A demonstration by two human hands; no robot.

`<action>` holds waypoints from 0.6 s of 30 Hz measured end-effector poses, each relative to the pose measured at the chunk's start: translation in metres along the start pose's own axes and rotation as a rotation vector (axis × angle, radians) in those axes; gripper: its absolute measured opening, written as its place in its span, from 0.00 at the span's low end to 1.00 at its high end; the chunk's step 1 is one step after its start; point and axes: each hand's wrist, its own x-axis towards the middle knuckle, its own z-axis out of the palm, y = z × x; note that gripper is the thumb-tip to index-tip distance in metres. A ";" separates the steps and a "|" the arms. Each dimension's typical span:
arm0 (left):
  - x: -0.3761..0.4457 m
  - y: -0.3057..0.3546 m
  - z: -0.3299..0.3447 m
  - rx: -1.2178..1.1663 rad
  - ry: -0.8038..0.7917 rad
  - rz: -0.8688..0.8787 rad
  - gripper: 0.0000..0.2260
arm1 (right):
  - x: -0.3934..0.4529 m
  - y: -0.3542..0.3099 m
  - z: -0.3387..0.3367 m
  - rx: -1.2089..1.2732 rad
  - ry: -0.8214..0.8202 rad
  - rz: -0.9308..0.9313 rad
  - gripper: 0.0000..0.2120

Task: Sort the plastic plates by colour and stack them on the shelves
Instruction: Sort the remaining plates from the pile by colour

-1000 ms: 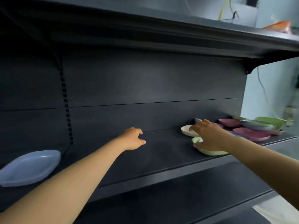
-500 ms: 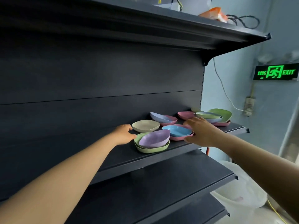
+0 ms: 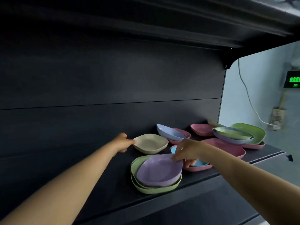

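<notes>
Two hands reach onto the dark shelf [image 3: 97, 184]. Left hand [image 3: 122, 142] pinches the 9 o'clock rim of the beige plate [image 3: 151, 143]. Right hand [image 3: 186, 151] has fingers curled over the far rim of the purple plate [image 3: 159, 171], which sits nested in stacked green plates [image 3: 138, 184]. Pink plates [image 3: 227, 146], lavender and green ones lie scattered toward 2 o'clock.
</notes>
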 end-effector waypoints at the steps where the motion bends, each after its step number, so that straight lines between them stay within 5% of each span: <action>1: 0.010 -0.001 0.003 -0.029 -0.005 -0.031 0.31 | 0.008 -0.002 0.000 -0.052 -0.048 -0.009 0.16; 10: 0.079 -0.008 0.033 -0.157 -0.132 -0.170 0.09 | 0.047 0.000 -0.008 -0.077 -0.232 -0.076 0.10; 15: 0.086 -0.012 0.033 -0.260 -0.130 -0.219 0.10 | 0.051 0.006 -0.017 0.062 -0.213 -0.098 0.03; 18: 0.085 -0.022 0.024 -0.316 -0.071 -0.241 0.13 | 0.052 0.008 -0.023 0.200 -0.196 -0.080 0.10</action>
